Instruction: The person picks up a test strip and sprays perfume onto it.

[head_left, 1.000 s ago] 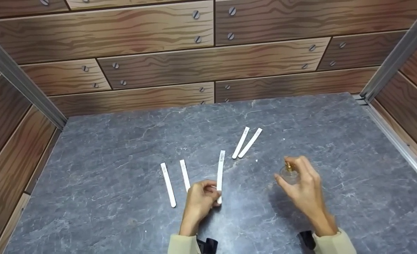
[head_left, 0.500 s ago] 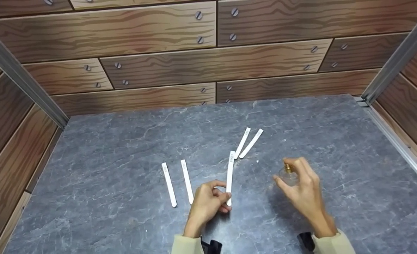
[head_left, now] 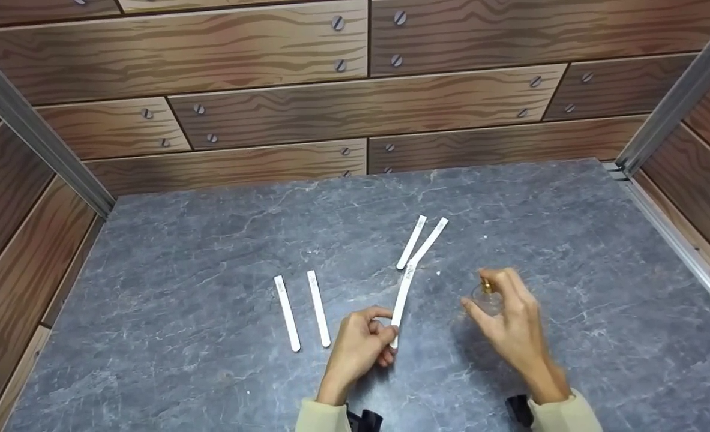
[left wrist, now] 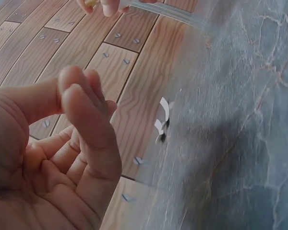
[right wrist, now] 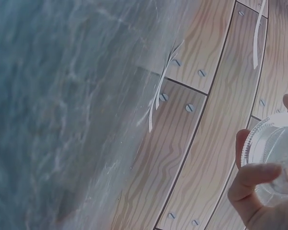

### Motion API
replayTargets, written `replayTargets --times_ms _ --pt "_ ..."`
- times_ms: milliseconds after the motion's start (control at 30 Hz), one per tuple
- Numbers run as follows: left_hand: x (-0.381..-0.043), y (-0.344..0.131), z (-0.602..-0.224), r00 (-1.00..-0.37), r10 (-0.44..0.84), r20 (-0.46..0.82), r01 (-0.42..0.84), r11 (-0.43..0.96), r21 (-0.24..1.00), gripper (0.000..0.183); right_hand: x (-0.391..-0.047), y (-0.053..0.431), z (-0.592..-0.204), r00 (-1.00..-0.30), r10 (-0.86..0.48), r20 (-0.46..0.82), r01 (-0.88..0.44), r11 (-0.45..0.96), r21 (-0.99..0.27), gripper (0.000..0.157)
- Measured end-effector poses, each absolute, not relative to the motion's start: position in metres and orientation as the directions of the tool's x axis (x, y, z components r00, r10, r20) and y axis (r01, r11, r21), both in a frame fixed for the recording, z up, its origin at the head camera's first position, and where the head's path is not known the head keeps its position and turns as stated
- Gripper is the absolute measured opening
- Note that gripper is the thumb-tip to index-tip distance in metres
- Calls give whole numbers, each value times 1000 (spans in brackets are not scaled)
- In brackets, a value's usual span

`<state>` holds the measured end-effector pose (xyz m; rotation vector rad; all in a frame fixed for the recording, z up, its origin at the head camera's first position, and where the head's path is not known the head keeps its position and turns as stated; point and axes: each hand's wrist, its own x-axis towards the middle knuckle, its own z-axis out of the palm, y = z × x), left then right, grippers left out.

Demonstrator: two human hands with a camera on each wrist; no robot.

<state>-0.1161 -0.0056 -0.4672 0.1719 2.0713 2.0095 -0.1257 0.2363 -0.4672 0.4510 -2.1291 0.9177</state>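
My left hand (head_left: 361, 345) pinches the rounded lower end of a white paper test strip (head_left: 403, 300) with small print at its upper end. That upper end overlaps one of two strips lying behind it in the head view. To the right, my right hand (head_left: 514, 315) holds a clear glass perfume bottle (right wrist: 273, 153) with a gold spray top (head_left: 486, 285). Its index finger is bent over the spray top, and the thumb lies against the glass. The round ridged base shows in the right wrist view. In the left wrist view the pinched strip is hidden behind the fingers.
Two strips, a left one (head_left: 287, 315) and a right one (head_left: 318, 309), lie left of my left hand. Farther back lie another left strip (head_left: 412, 242) and right strip (head_left: 430, 239). The grey marbled table (head_left: 210, 240) ends at wood-patterned walls (head_left: 270, 120).
My left hand has moved right with its strip, whose upper end now overlaps a strip at the back. The right hand with the bottle has shifted slightly left.
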Motion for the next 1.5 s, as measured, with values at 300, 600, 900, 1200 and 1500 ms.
replayTargets --times_ms 300,600,900,1200,1500 --pt "-115 0 -465 -949 293 -117 -118 13 993 31 -127 235 -471 -644 -56 763 -570 700 -430 44" --pt "-112 5 -462 -945 304 -124 -126 12 992 40 -125 233 -472 -670 -97 736 -560 718 -414 38" --pt "-110 8 -460 -937 324 -130 -132 16 991 41 -124 233 -472 -678 -107 727 -544 738 -399 37" --pt "-110 7 -460 -937 327 -120 -123 13 992 40 -124 232 -472 -688 -100 718 -526 751 -399 36" --pt "-111 6 -459 -936 329 -123 -125 16 992 39 -124 231 -471 -696 -56 716 -497 757 -424 39"
